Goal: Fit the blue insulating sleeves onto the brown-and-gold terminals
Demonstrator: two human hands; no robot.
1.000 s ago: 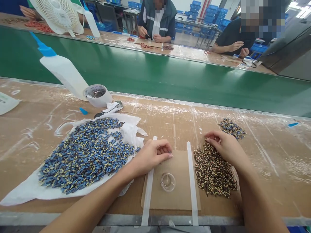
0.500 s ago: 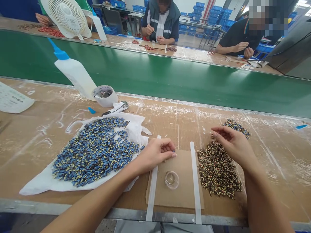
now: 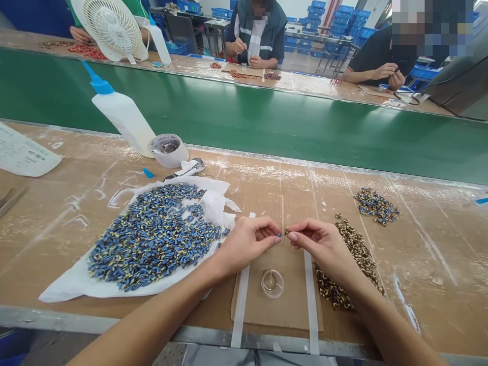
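My left hand (image 3: 256, 238) pinches a small blue piece (image 3: 279, 235) between thumb and forefinger. Close across from it, my right hand (image 3: 314, 239) is closed on a small dark-and-cream piece (image 3: 287, 233). The two pieces nearly meet above a cardboard pad (image 3: 284, 312); whether they touch I cannot tell. A small clear cup (image 3: 272, 283) with a thin stick in it stands on the pad. Left of my hands, many blue, yellow and dark pieces (image 3: 152, 234) lie heaped on a white sheet (image 3: 68, 284). Under my right forearm is a pile of dark-and-cream curved pieces (image 3: 356, 244).
A small mixed pile (image 3: 376, 205) lies far right. A white bottle with a blue nozzle (image 3: 124, 119) leans by a tape roll (image 3: 169, 151). Beyond a green belt (image 3: 244, 122), several people work at another bench; a fan (image 3: 110, 28) stands there.
My right hand has moved left from the dark-and-cream pile to my left hand, now with a small piece in its fingers. My left hand stays nearly in place.
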